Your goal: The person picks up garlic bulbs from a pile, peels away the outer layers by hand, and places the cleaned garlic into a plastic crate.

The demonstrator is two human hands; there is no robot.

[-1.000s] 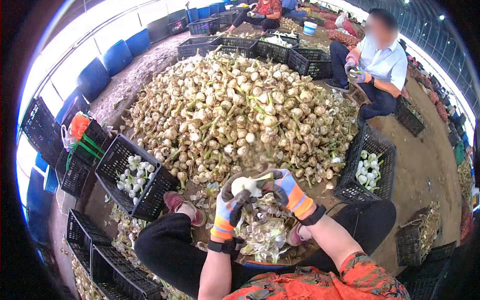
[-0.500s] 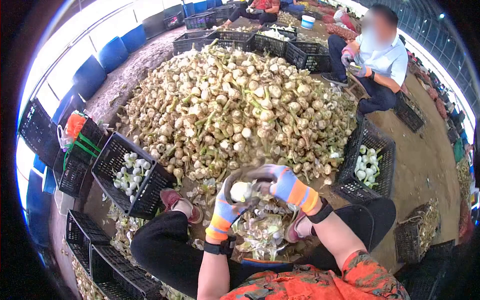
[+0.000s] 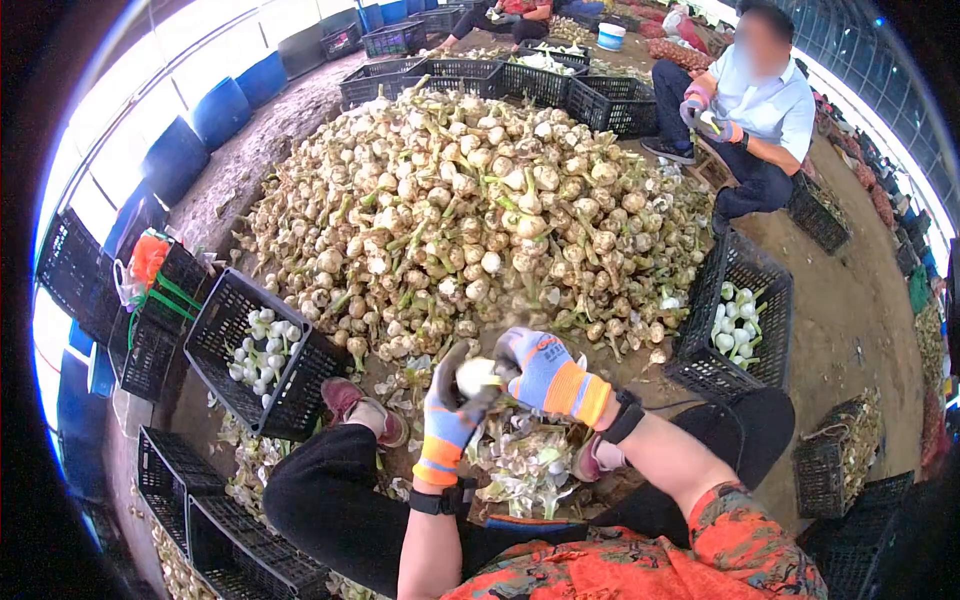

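Note:
My left hand [image 3: 452,405], in a striped glove with dark fingers, holds a white peeled garlic bulb [image 3: 476,377] between fingers and thumb. My right hand [image 3: 545,368], gloved the same way, presses its closed fingers against the bulb's right side; whether they pinch a leaf or stem is too small to tell. Both hands are over loose peelings [image 3: 525,460] on the ground between my shoes. Beyond them rises a large heap of unpeeled garlic [image 3: 450,210]. White bulbs lie in a black crate [image 3: 215,335] on the left and another black crate [image 3: 770,340] on the right.
A seated co-worker [image 3: 770,110] in a light shirt handles garlic at the upper right. More black crates [image 3: 615,108] line the heap's far side, and others [image 3: 240,545] stand at the lower left. Another person [image 3: 520,12] sits at the back. Blue barrels [image 3: 220,112] stand along the left wall.
My right hand has turned, its back now facing up, and its fingers have come down beside the bulb. My left hand still holds the bulb, which has tilted slightly.

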